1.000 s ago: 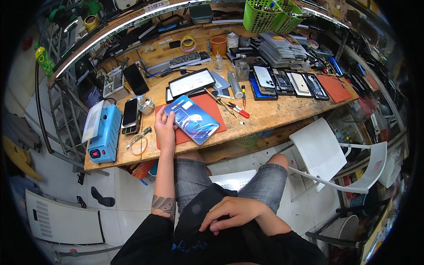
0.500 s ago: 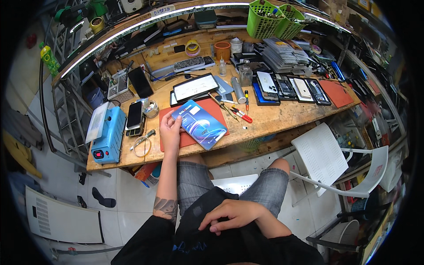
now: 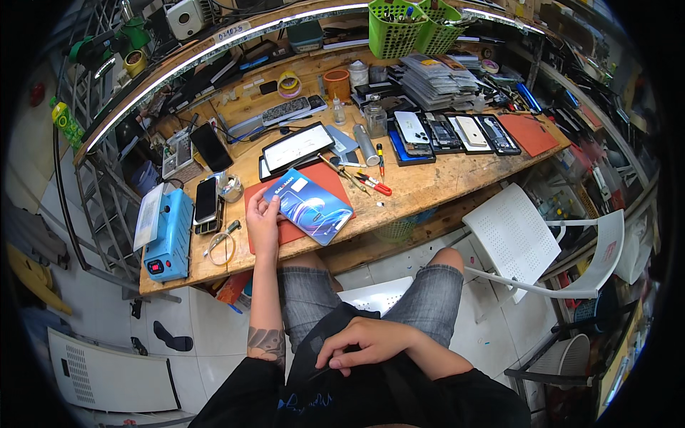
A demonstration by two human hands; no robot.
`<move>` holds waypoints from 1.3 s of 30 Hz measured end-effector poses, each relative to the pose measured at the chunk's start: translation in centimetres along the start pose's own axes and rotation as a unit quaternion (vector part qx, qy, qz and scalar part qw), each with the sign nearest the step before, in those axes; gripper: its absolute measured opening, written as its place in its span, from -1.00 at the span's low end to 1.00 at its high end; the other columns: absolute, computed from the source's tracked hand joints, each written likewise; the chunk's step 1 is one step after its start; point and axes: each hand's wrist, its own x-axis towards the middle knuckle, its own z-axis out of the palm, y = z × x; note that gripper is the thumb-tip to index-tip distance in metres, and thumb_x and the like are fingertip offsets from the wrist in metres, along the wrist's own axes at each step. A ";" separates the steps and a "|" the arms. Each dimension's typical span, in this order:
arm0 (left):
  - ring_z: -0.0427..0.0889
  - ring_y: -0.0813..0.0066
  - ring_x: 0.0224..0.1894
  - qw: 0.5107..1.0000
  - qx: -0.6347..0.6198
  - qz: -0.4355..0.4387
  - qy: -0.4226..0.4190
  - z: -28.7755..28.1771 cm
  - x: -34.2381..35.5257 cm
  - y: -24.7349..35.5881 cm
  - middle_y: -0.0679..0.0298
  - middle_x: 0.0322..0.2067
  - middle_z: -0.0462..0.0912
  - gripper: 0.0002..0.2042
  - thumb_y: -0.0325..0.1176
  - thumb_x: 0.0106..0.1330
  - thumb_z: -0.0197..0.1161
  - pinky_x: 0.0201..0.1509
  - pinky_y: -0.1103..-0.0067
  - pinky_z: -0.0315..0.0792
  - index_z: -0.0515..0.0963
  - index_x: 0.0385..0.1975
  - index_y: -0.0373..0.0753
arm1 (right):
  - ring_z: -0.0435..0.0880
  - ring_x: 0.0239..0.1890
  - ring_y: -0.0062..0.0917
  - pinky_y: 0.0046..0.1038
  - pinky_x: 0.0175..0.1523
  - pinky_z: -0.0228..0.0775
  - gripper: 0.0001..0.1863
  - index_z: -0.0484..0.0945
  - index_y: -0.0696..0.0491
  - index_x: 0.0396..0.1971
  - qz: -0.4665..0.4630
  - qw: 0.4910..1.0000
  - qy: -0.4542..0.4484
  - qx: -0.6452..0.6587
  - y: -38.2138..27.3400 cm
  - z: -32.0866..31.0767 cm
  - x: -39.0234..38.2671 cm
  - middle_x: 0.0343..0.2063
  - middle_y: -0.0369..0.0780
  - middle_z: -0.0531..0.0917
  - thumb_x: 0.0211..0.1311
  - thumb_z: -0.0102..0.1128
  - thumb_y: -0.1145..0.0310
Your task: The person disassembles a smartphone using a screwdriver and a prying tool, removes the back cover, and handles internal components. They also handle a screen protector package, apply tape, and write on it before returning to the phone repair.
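My left hand (image 3: 263, 221) grips the left edge of a glossy blue flat package (image 3: 312, 208) over a red-orange mat (image 3: 340, 182) at the front of the wooden bench. My right hand (image 3: 357, 346) rests in my lap against my black clothing, fingers loosely bent and apart, holding nothing. Behind the package lies a dark-framed white panel (image 3: 294, 148). To its right are red-handled pliers (image 3: 380, 187). Left of my left hand lie stacked phones (image 3: 207, 201) and a loop of pale yellow cord (image 3: 221, 248).
A blue machine (image 3: 168, 235) stands at the bench's left end. Phone parts in trays (image 3: 449, 135), piled sleeves (image 3: 432, 82) and another red mat (image 3: 526, 135) occupy the right. Green baskets (image 3: 391, 28) hang above. A white chair (image 3: 510, 239) stands at lower right.
The view has shifted slightly, so the bench sits a little lower and further left in it. My left hand still holds the package; my right hand remains in my lap.
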 end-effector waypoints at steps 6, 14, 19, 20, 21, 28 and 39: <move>0.68 0.65 -0.26 1.000 0.005 -0.004 -0.006 0.1 -0.2 0.3 0.18 -0.15 0.73 -0.59 -0.41 0.49 0.25 -0.32 0.72 0.56 0.36 0.23 -0.42 | 0.61 -0.51 -0.69 -0.55 -0.35 0.38 -0.71 0.67 0.08 -0.02 0.030 0.996 -0.033 0.076 1.6 0.6 1.3 -0.58 -0.35 0.68 0.54 0.10 0.20; 0.66 0.68 -0.28 1.000 0.008 -0.002 -0.015 0.3 -0.3 0.5 0.20 -0.17 0.72 -0.62 -0.41 0.49 0.25 -0.35 0.76 0.54 0.39 0.20 -0.42 | 0.61 -0.43 -0.76 -0.60 -0.28 0.41 -0.72 0.66 0.15 -0.09 0.041 0.987 0.097 0.122 5.0 1.4 2.3 -0.51 -0.36 0.64 0.57 0.07 0.26; 0.65 0.69 -0.30 1.000 0.019 0.003 -0.012 0.4 -0.3 0.5 0.21 -0.19 0.72 -0.62 -0.41 0.48 0.25 -0.36 0.75 0.53 0.39 0.20 -0.42 | 0.60 -0.43 -0.75 -0.61 -0.25 0.43 -0.73 0.65 0.19 -0.12 0.039 0.961 0.220 0.166 6.7 0.9 2.3 -0.48 -0.35 0.63 0.56 0.09 0.30; 0.64 0.69 -0.30 1.000 0.021 0.003 -0.013 0.4 -0.3 0.5 0.22 -0.20 0.71 -0.62 -0.42 0.48 0.25 -0.36 0.75 0.53 0.40 0.20 -0.42 | 0.59 -0.44 -0.74 -0.62 -0.26 0.42 -0.74 0.65 0.19 -0.13 0.048 0.959 0.242 0.138 7.2 0.6 2.3 -0.50 -0.35 0.62 0.56 0.09 0.31; 0.64 0.69 -0.31 1.000 0.017 0.002 -0.016 0.3 -0.3 0.4 0.22 -0.21 0.71 -0.62 -0.42 0.48 0.25 -0.36 0.75 0.53 0.40 0.20 -0.42 | 0.59 -0.44 -0.74 -0.61 -0.27 0.42 -0.75 0.65 0.19 -0.13 0.061 0.956 0.259 0.126 7.6 0.2 2.2 -0.51 -0.35 0.62 0.55 0.09 0.31; 0.64 0.66 -0.29 1.000 0.016 0.008 -0.009 0.0 0.2 -0.7 0.21 -0.19 0.68 -0.59 -0.48 0.46 0.25 -0.36 0.73 0.52 0.39 0.24 -0.45 | 0.61 -0.43 -0.72 -0.62 -0.26 0.43 -0.77 0.65 0.17 -0.19 0.152 0.945 0.277 0.086 10.7 -1.2 2.2 -0.53 -0.34 0.64 0.51 0.12 0.32; 0.38 0.16 0.44 0.985 0.129 0.100 -0.045 0.8 -0.2 0.0 -0.14 0.40 0.33 -0.38 -0.46 0.43 0.27 0.35 0.43 0.47 0.24 0.47 -0.36 | 0.73 -0.05 -0.18 -0.28 0.11 0.50 -0.60 0.68 0.02 0.01 0.196 0.964 0.116 -0.136 11.9 -2.4 1.2 -0.17 -0.10 0.77 0.51 0.08 0.02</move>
